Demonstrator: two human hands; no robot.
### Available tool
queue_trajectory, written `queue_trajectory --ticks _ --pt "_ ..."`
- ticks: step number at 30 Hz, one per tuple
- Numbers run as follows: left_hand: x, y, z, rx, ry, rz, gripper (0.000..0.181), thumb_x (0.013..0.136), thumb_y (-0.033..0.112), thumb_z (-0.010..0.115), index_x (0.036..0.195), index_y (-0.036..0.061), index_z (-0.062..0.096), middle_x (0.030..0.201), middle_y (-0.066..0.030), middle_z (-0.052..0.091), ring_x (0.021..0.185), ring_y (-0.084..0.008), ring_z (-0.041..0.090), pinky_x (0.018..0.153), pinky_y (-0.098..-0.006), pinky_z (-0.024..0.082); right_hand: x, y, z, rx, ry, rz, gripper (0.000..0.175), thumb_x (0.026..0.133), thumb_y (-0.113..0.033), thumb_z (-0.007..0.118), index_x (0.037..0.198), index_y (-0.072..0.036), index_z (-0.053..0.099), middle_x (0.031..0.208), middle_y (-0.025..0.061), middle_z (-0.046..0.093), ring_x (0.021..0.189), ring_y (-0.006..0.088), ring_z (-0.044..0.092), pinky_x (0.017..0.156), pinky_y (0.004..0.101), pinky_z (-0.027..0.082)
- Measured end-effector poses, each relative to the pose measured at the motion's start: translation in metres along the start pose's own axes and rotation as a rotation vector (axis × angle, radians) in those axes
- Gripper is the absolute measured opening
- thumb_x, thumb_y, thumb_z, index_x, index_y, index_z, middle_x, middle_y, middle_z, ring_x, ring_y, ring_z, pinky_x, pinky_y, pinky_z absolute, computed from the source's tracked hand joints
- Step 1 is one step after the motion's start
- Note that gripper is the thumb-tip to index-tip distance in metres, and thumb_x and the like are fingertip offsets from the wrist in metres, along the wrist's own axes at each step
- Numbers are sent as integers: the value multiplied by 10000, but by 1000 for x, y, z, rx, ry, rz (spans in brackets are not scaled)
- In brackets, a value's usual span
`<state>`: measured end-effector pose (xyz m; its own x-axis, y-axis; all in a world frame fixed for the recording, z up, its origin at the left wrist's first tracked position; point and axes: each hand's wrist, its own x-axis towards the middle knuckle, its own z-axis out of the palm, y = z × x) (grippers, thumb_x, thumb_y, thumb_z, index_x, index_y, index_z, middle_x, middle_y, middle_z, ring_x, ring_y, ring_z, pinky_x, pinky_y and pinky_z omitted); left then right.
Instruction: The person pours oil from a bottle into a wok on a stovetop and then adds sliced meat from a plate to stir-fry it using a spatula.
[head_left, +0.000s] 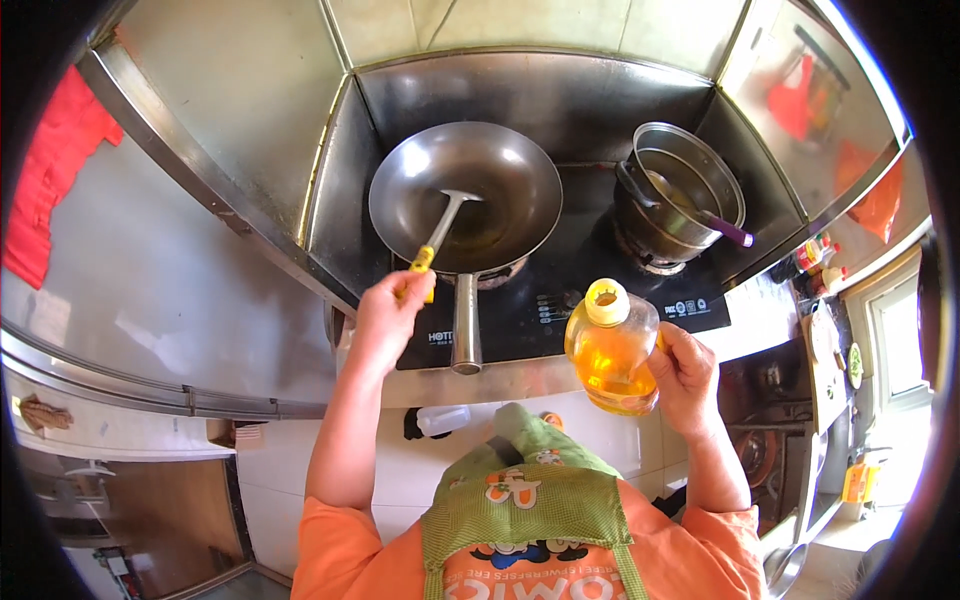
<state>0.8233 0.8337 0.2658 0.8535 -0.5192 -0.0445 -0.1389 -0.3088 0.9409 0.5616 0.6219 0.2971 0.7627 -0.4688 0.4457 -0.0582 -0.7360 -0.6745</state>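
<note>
My left hand (390, 319) grips the yellow handle of a metal spatula (448, 221), whose blade lies inside a steel wok (517, 195). The wok sits on the left burner of a black gas hob (525, 292), its metal handle pointing towards me. In my right hand (686, 375) is a clear plastic bottle of yellow oil (611, 367), held by its side handle over the hob's front edge. The bottle's mouth is uncapped and faces up. Some yellow oil fills its lower part. A thin sheen shows in the wok's bottom.
On the right burner stands a steel pot (664, 225) holding a purple-handled utensil (727, 229). Metal splash guards (525, 97) enclose the hob's back and sides. Condiment bottles (817, 259) and a cutting board (825, 367) are at the right. A white plastic container (442, 420) is on the floor.
</note>
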Motion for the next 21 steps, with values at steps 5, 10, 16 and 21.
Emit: queue_trajectory --ticks 5,10,16,21 --pt "-35 -7 -8 -46 -63 -175 235 892 253 595 982 38 620 783 12 590 485 -4 358 398 -171 273 -1 4 -4 -18 -25 20 135 796 -77 629 901 -2 589 701 128 598 622 255 606 562 313 488" --pt "-30 -8 1 -90 -64 -254 260 857 289 644 952 47 634 748 22 582 643 -48 495 584 -188 421 -3 7 2 -62 -68 -32 155 768 -73 648 892 3 594 698 137 600 608 286 600 566 332 489" --pt "-16 -11 19 -63 -66 -183 250 859 293 639 936 55 635 736 31 558 579 -33 462 497 -175 381 0 8 12 -9 -120 -21 177 753 -65 653 903 5 591 739 146 618 660 297 622 600 341 506" --pt "-23 -14 25 33 16 -1 233 856 265 642 927 44 629 833 -10 595 722 -57 536 600 -202 434 -4 5 5 24 -152 -61 182 767 -68 646 925 0 587 757 137 627 672 290 626 607 342 511"
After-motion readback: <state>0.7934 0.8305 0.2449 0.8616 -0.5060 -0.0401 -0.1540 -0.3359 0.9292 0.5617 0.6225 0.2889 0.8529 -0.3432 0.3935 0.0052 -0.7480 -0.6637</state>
